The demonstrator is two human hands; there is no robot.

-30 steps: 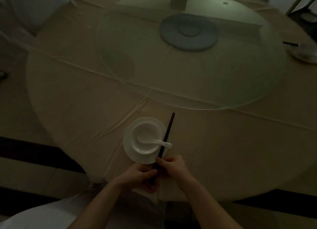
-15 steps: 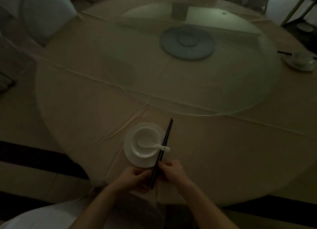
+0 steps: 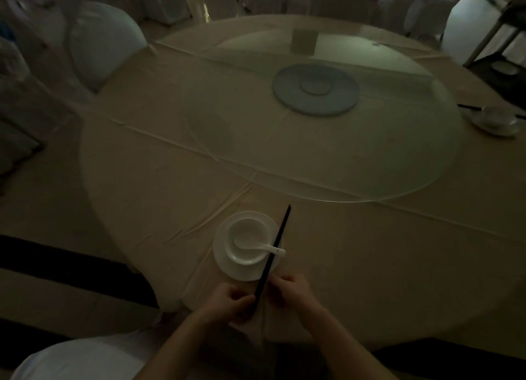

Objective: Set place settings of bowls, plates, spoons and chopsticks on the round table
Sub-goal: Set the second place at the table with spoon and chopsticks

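Note:
At the near edge of the round table stands a white plate with a white bowl on it. A white spoon lies in the bowl, handle pointing right. A pair of black chopsticks lies along the plate's right rim, tips pointing away from me. My left hand and my right hand both pinch the near ends of the chopsticks. A second setting, a plate with a bowl and black chopsticks, sits at the table's far right.
A large glass turntable on a grey base covers the table's middle, with a small card at its far side. White-covered chairs ring the table. The room is dim.
My view has tilted up, showing more of the far chairs. Both hands stay on the chopsticks' near ends, which have shifted slightly along the plate's right rim.

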